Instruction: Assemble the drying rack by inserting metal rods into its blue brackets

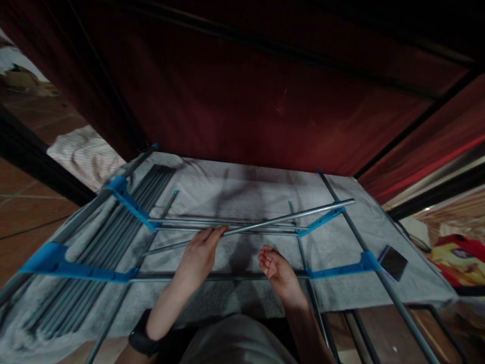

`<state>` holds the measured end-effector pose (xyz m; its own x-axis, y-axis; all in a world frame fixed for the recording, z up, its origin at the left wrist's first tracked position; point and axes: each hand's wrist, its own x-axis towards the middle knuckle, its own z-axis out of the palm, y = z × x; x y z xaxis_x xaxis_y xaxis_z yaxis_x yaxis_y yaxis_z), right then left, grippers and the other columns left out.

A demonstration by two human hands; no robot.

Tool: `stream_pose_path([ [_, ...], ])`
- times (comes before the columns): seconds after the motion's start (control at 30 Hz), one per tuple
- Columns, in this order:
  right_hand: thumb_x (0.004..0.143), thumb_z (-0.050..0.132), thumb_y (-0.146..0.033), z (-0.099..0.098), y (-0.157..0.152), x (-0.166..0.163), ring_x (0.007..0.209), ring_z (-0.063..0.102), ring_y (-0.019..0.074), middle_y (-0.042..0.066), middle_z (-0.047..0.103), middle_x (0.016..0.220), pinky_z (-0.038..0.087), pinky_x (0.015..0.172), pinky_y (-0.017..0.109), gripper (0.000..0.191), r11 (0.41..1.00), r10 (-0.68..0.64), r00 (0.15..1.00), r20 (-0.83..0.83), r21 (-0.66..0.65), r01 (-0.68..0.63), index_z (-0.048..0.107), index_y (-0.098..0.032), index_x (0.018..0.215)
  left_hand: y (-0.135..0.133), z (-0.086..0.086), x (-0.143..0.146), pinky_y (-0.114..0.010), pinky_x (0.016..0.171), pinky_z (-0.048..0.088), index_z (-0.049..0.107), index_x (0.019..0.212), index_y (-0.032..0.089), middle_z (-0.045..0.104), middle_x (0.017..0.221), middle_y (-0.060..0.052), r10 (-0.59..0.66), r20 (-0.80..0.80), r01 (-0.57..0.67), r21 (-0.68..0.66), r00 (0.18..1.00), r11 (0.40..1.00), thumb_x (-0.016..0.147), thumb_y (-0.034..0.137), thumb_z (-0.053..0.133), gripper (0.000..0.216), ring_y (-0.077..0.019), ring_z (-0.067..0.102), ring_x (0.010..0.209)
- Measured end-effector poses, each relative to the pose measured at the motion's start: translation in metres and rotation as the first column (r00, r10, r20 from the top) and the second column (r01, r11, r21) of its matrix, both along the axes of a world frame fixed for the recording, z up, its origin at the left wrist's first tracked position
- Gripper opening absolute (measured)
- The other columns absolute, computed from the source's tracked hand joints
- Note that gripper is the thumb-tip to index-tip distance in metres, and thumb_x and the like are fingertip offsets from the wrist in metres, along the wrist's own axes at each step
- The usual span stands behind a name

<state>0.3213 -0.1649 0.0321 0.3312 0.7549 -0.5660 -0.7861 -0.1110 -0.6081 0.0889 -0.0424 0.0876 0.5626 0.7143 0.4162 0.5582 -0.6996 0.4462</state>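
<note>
My left hand, with a black watch on the wrist, is closed around a loose grey metal tube. The tube slants across the rack frame, its far end rising to the right over a blue plastic bracket. To the right, my right hand is half turned palm up, fingers loosely curled, with nothing in it and apart from the tube. Beneath both hands lies a frame of grey tubes joined by blue brackets, among them a left bracket and a right bracket. A crossbar runs just below my hands.
Several grey tubes lie side by side at the left on a light grey blanket. A phone rests beside the right rail. A dark red panel stands behind. A red and yellow bag is at far right.
</note>
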Motion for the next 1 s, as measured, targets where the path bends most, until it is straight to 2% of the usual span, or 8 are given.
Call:
stream_pose_path([
  [0.2, 0.060, 0.087, -0.021, -0.006, 0.001, -0.001, 0.079, 0.072, 0.0165, 0.004, 0.079, 0.085, 0.057, 0.076, 0.028, 0.026, 0.999, -0.041, 0.999, -0.007, -0.010, 0.041, 0.075, -0.022, 0.083, 0.000, -0.025, -0.006, -0.040, 0.095, 0.057, 0.068, 0.139, 0.024, 0.078, 0.120, -0.009, 0.004, -0.134, 0.000, 0.033, 0.991, 0.999, 0.091, -0.002, 0.044, 0.060, -0.0267, 0.073, 0.104],
  [0.47, 0.062, 0.085, -0.023, -0.013, -0.002, 0.004, 0.093, 0.074, 0.0197, 0.006, 0.081, 0.097, 0.057, 0.087, 0.033, 0.028, 0.994, -0.105, 0.994, 0.031, -0.011, 0.106, 0.075, -0.023, 0.089, -0.002, -0.047, -0.003, -0.043, 0.101, 0.055, 0.070, 0.138, 0.021, 0.078, 0.126, -0.011, -0.006, -0.302, 0.014, 0.025, 0.953, 1.000, 0.087, -0.004, 0.040, 0.064, -0.0283, 0.074, 0.114],
  [0.57, 0.064, 0.086, -0.024, -0.015, -0.003, 0.009, 0.100, 0.075, 0.0198, 0.005, 0.081, 0.100, 0.058, 0.093, 0.034, 0.030, 0.986, -0.164, 0.985, 0.062, 0.030, 0.162, 0.074, -0.024, 0.092, -0.004, -0.053, -0.001, -0.047, 0.104, 0.054, 0.071, 0.138, 0.021, 0.078, 0.126, -0.012, -0.014, -0.341, 0.004, -0.030, 0.940, 1.000, 0.088, -0.003, 0.039, 0.063, -0.0296, 0.074, 0.115],
  [0.7, 0.062, 0.089, -0.027, -0.015, -0.003, 0.017, 0.096, 0.075, 0.0191, 0.001, 0.078, 0.092, 0.059, 0.095, 0.035, 0.031, 0.971, -0.236, 0.968, 0.089, 0.057, 0.231, 0.070, -0.026, 0.087, -0.005, -0.058, 0.000, -0.049, 0.106, 0.054, 0.072, 0.137, 0.022, 0.079, 0.125, -0.013, -0.024, -0.367, -0.002, -0.071, 0.930, 0.997, 0.088, -0.002, 0.039, 0.063, -0.0304, 0.074, 0.115],
  [0.83, 0.060, 0.089, -0.025, -0.015, -0.004, 0.027, 0.097, 0.074, 0.0187, -0.001, 0.075, 0.090, 0.059, 0.094, 0.033, 0.033, 0.965, -0.263, 0.956, 0.130, 0.064, 0.256, 0.068, -0.026, 0.085, -0.004, -0.061, -0.001, -0.049, 0.109, 0.053, 0.072, 0.137, 0.022, 0.079, 0.125, -0.013, -0.030, -0.376, -0.001, -0.081, 0.926, 0.997, 0.088, -0.002, 0.039, 0.064, -0.0296, 0.074, 0.117],
  [1.0, 0.066, 0.093, -0.033, -0.016, -0.005, 0.038, 0.099, 0.074, 0.0169, -0.001, 0.077, 0.098, 0.059, 0.096, 0.032, 0.033, 0.958, -0.286, 0.945, 0.159, 0.084, 0.276, 0.069, -0.027, 0.089, -0.003, -0.062, -0.004, -0.048, 0.107, 0.053, 0.073, 0.135, 0.022, 0.079, 0.123, -0.013, -0.066, -0.376, 0.022, -0.119, 0.924, 0.993, 0.087, -0.003, 0.039, 0.064, -0.0298, 0.074, 0.116],
])
